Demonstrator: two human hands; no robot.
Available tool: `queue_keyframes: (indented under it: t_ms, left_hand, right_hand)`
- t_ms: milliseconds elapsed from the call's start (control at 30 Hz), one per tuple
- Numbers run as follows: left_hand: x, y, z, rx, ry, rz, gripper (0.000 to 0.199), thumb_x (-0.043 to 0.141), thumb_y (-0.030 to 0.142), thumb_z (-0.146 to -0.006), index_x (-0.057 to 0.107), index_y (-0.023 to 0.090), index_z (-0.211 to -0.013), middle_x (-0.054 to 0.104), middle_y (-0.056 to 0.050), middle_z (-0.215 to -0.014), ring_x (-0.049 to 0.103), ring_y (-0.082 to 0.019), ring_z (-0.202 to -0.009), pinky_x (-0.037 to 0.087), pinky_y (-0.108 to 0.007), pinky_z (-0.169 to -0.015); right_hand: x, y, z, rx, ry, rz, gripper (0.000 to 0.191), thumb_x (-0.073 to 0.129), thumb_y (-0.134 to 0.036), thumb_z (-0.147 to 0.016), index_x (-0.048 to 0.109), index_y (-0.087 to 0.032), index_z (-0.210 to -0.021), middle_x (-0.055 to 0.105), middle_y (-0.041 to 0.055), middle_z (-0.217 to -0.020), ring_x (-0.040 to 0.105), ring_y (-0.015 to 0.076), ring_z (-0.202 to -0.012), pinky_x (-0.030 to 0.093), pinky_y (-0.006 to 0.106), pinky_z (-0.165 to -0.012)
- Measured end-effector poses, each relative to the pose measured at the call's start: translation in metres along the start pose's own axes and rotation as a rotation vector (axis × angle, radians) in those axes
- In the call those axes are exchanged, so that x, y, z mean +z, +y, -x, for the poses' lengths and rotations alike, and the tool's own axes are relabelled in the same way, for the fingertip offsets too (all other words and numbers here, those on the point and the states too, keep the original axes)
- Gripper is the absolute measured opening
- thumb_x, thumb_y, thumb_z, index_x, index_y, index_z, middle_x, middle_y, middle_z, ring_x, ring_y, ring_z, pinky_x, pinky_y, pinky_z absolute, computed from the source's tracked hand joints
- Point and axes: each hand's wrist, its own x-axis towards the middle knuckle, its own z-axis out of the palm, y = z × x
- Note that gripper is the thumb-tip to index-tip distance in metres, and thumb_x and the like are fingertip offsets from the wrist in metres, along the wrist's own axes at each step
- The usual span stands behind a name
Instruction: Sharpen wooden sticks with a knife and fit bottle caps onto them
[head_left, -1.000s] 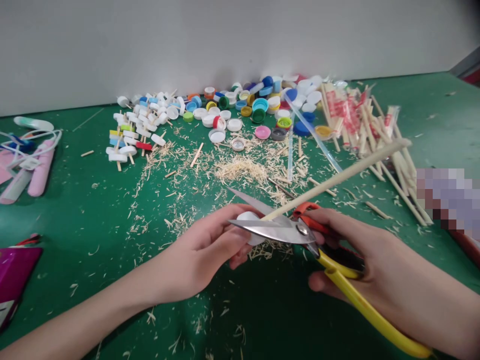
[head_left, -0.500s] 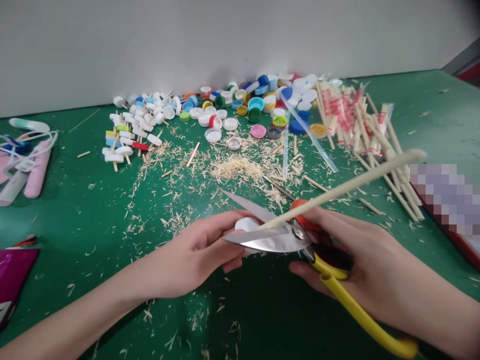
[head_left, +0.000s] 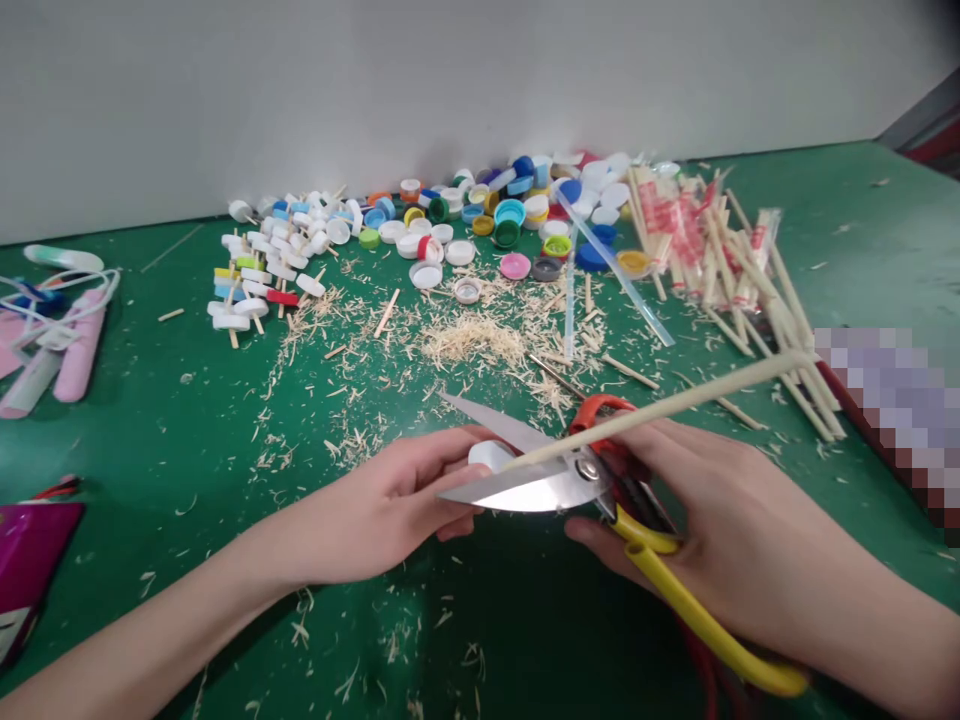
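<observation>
Pinched in the fingers of my left hand (head_left: 405, 500) is a white bottle cap (head_left: 489, 456). A wooden chopstick (head_left: 690, 400) runs from the cap up to the right, lying between the parted blades of the scissors (head_left: 525, 485). My right hand (head_left: 720, 520) grips these scissors around their handles, one of them sleeved in yellow. The blades point left toward the cap, and the lower one passes in front of my left fingertips. An orange-red loop shows beside my right fingers; I cannot tell whether it belongs to the scissors.
Behind my hands lie wood shavings (head_left: 476, 340), a thin metal rod (head_left: 555, 375), loose coloured caps (head_left: 510, 213) and caps joined on sticks (head_left: 277, 250). Wrapped and bare chopsticks (head_left: 720, 250) are heaped right, near a blurred-out object (head_left: 892, 410). Pink tools with a cable (head_left: 79, 345) lie left.
The chopstick's far end has dipped lower and to the left. My right hand and the scissors have shifted slightly left, with the blades still apart. The left hand keeps its hold on the cap.
</observation>
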Motion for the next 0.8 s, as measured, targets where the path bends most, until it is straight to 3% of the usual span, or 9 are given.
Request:
queue_keyframes:
  t_ms: [167,333,433,500,567,667,733,800]
  left_hand:
    - [0.002,-0.003,-0.001,0.034,-0.017,0.029,0.034,0.044,0.044,-0.098,0.063,0.027,-0.121,0.049,0.000,-0.084,0.043,-0.007,-0.067,0.039,-0.022,-0.062]
    - [0.000,-0.005,-0.003,0.043,0.006,0.003,0.034,0.044,0.042,-0.098,0.063,0.028,-0.123,0.054,-0.001,-0.085,0.050,-0.007,-0.069,0.041,-0.023,-0.066]
    - [-0.007,0.001,0.002,-0.013,0.037,-0.147,0.036,0.043,0.042,-0.098,0.060,0.028,-0.127,0.062,-0.005,-0.097,0.059,-0.015,-0.087,0.047,-0.027,-0.076]
    - [-0.013,0.006,0.009,-0.015,0.156,-0.280,0.039,0.036,0.042,-0.099,0.057,0.030,-0.129,0.063,-0.007,-0.115,0.059,-0.020,-0.104,0.048,-0.032,-0.086]
    - [-0.017,0.010,0.015,0.091,0.411,-0.496,0.040,0.031,0.040,-0.100,0.056,0.029,-0.129,0.059,-0.006,-0.127,0.057,-0.022,-0.111,0.046,-0.036,-0.094]
    - [-0.010,0.012,0.018,0.413,0.769,-1.088,0.043,0.041,0.046,-0.095,0.056,0.017,-0.123,0.059,-0.012,-0.125,0.053,-0.026,-0.117,0.042,-0.039,-0.101]
    - [0.001,0.010,0.014,0.631,0.816,-1.490,0.054,0.049,0.056,-0.089,0.059,0.011,-0.118,0.064,-0.015,-0.114,0.056,-0.029,-0.112,0.045,-0.041,-0.098]
    - [0.012,0.006,0.009,0.807,0.838,-1.747,0.063,0.053,0.065,-0.083,0.063,0.008,-0.109,0.068,-0.015,-0.100,0.061,-0.030,-0.100,0.049,-0.042,-0.087]
  right_hand:
    - [0.000,0.005,0.004,-0.050,-0.004,0.051,0.016,0.051,-0.035,-0.089,0.054,-0.020,-0.084,0.062,0.0017,-0.067,0.058,0.0137,-0.053,0.042,0.025,-0.045]
    - [0.002,0.009,0.007,-0.081,0.015,0.136,0.019,0.051,-0.037,-0.088,0.054,-0.018,-0.085,0.062,0.0012,-0.066,0.057,0.0142,-0.049,0.039,0.026,-0.044]
    - [0.001,0.011,0.007,-0.088,0.070,0.240,0.021,0.049,-0.037,-0.087,0.056,-0.018,-0.086,0.064,0.0039,-0.069,0.061,0.0183,-0.054,0.041,0.029,-0.046]
    - [0.000,0.011,0.008,-0.085,0.103,0.308,0.022,0.048,-0.037,-0.086,0.057,-0.017,-0.085,0.065,0.0056,-0.070,0.062,0.0207,-0.056,0.040,0.031,-0.047]
    - [-0.002,0.012,0.008,-0.079,0.128,0.382,0.023,0.047,-0.036,-0.086,0.059,-0.017,-0.083,0.065,0.0069,-0.070,0.062,0.0220,-0.057,0.039,0.032,-0.048]
    - [-0.004,0.010,0.007,-0.092,0.145,0.506,0.022,0.048,-0.034,-0.086,0.059,-0.017,-0.077,0.062,0.0068,-0.066,0.058,0.0214,-0.055,0.036,0.032,-0.052]
    - [-0.002,0.005,0.005,-0.105,0.142,0.541,0.020,0.047,-0.031,-0.086,0.057,-0.018,-0.074,0.059,0.0050,-0.063,0.055,0.0194,-0.056,0.035,0.031,-0.054]
    - [0.000,-0.002,0.004,-0.115,0.131,0.518,0.019,0.044,-0.028,-0.086,0.055,-0.019,-0.073,0.056,0.0035,-0.064,0.052,0.0182,-0.058,0.033,0.030,-0.056]
